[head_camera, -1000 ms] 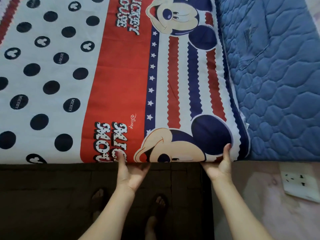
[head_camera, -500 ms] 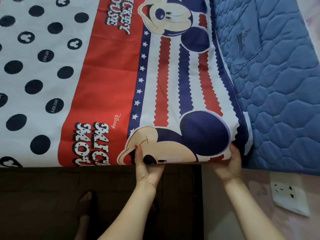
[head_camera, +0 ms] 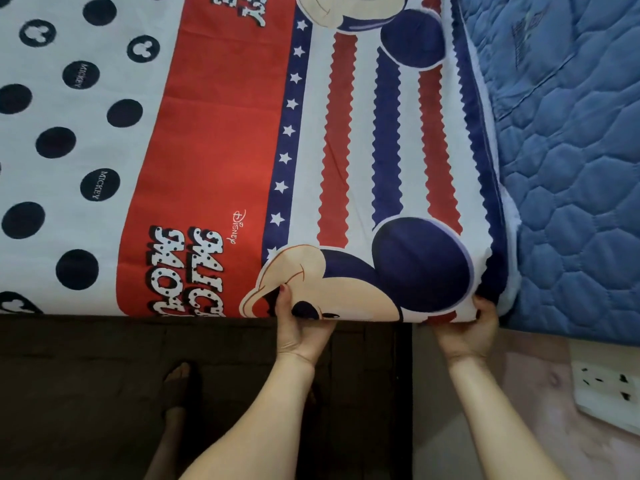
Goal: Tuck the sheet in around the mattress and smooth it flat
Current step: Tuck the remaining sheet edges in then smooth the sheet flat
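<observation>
I am looking down at the near edge of the bed, where the printed cotton sheet point(head_camera: 214, 140), white with navy dots, a red band and striped cartoon-mouse panels, lies spread over the blue quilted mattress point(head_camera: 571, 202). The sheet covers the left and middle of the mattress; on the right its navy border stops short, leaving the quilted surface bare to the far right.

My left hand point(head_camera: 301, 327) grips the sheet's near edge, thumb on top over the mouse's face and fingers curled underneath. My right hand point(head_camera: 467, 327) holds the near right corner of the sheet the same way, thumb on the fabric, fingers hidden below. Both hands are closed on cloth.

I judge the step in hand to be tucking this near corner; the top already looks fairly flat, with only faint creases in the red band. The next move calls for pulling the corner taut toward me and pushing the held edge down and under the mattress, without dragging the right border further off.

A white wall socket point(head_camera: 609, 386) sits near right, and a sandalled foot point(head_camera: 180, 386) stands on the dark floor.
</observation>
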